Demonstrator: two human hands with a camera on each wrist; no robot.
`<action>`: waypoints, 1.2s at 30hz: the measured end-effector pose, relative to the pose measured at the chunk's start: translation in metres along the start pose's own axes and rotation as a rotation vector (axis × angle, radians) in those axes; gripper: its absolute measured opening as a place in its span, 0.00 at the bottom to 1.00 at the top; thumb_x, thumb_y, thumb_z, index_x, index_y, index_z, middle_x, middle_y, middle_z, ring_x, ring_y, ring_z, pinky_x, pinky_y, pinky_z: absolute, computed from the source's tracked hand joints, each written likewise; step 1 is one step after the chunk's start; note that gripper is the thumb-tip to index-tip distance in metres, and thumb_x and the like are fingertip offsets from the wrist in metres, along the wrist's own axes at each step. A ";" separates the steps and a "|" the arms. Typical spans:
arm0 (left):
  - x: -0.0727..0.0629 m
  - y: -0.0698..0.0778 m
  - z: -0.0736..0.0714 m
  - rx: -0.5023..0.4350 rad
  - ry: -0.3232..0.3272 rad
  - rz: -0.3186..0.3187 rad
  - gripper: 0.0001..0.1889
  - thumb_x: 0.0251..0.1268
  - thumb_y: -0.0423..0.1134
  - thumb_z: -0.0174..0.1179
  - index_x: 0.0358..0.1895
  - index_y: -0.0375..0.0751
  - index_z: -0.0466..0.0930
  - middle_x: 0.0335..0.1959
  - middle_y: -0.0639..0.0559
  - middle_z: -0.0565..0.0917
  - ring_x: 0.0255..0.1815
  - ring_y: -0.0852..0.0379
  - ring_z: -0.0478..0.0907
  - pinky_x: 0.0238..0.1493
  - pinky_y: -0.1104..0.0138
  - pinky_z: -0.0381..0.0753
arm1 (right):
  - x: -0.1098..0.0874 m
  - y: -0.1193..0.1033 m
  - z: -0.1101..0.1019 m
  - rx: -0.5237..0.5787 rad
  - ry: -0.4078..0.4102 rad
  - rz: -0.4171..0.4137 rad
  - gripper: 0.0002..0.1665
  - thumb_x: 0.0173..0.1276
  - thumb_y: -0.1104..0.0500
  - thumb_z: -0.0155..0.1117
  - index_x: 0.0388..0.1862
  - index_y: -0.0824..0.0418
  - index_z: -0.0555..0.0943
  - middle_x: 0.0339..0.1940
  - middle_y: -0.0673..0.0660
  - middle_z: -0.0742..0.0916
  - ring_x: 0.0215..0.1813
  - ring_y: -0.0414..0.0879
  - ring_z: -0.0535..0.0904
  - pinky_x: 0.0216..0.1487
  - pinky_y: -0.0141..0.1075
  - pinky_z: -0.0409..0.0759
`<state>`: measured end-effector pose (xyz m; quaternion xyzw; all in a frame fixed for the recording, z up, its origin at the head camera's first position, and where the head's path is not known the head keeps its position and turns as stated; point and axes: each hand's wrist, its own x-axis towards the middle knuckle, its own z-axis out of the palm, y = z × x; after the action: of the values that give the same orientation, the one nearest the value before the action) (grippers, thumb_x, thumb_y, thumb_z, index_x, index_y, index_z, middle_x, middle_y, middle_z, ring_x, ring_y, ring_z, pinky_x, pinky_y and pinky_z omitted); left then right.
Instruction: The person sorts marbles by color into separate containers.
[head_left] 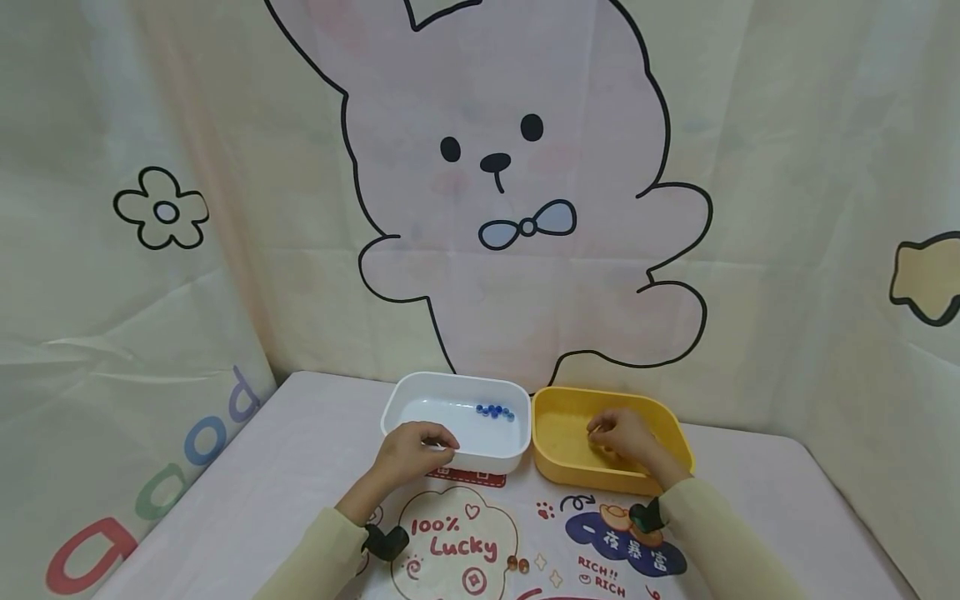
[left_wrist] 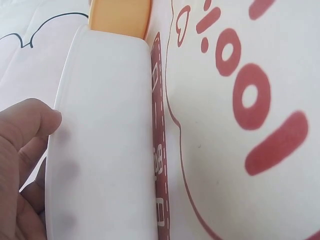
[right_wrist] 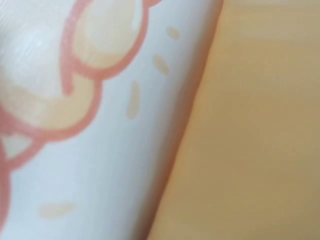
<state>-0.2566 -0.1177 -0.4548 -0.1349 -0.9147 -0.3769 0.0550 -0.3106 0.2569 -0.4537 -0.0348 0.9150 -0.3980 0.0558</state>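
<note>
In the head view, my left hand (head_left: 412, 450) is at the near rim of a white plastic tray (head_left: 401, 408). Its thumb and fingers hold that rim; in the left wrist view, finger shadows show through the tray wall (left_wrist: 105, 125). Several small blue beads (head_left: 495, 411) lie at the right inside the white tray. My right hand (head_left: 626, 435) reaches down into a yellow plastic tray (head_left: 551, 400), its fingers bunched low near the floor of it. I cannot tell what the fingertips hold. The right wrist view shows the yellow tray's wall (right_wrist: 250, 125) but no hand.
Both trays stand side by side at the back of a white printed tablecloth (head_left: 315, 442). Two small brown round shapes (head_left: 517, 564) lie at its near middle. A dark strap (head_left: 386, 542) is at the left wrist. A curtain (head_left: 300, 208) with a cartoon animal hangs behind.
</note>
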 end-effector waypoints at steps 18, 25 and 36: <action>0.001 -0.003 0.001 -0.006 0.000 0.001 0.04 0.54 0.45 0.67 0.28 0.65 0.83 0.31 0.67 0.84 0.36 0.64 0.78 0.38 0.65 0.75 | 0.004 0.005 0.007 -0.036 -0.019 0.043 0.09 0.59 0.62 0.68 0.39 0.63 0.83 0.30 0.56 0.81 0.29 0.46 0.73 0.29 0.33 0.72; 0.002 -0.002 0.001 0.001 -0.002 0.001 0.04 0.54 0.45 0.67 0.28 0.65 0.83 0.31 0.67 0.84 0.37 0.63 0.78 0.38 0.64 0.74 | 0.002 0.003 0.006 -0.020 -0.022 0.049 0.11 0.58 0.63 0.68 0.41 0.63 0.82 0.32 0.56 0.80 0.30 0.47 0.72 0.30 0.34 0.72; 0.002 -0.003 0.001 0.001 -0.006 -0.004 0.04 0.54 0.45 0.67 0.29 0.65 0.83 0.32 0.67 0.84 0.38 0.63 0.78 0.39 0.64 0.74 | -0.001 0.003 -0.004 -0.074 -0.022 -0.072 0.16 0.59 0.59 0.69 0.45 0.62 0.82 0.41 0.60 0.83 0.41 0.50 0.75 0.40 0.38 0.75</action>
<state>-0.2590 -0.1183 -0.4570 -0.1341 -0.9152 -0.3764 0.0517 -0.3101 0.2620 -0.4535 -0.0741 0.9266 -0.3651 0.0501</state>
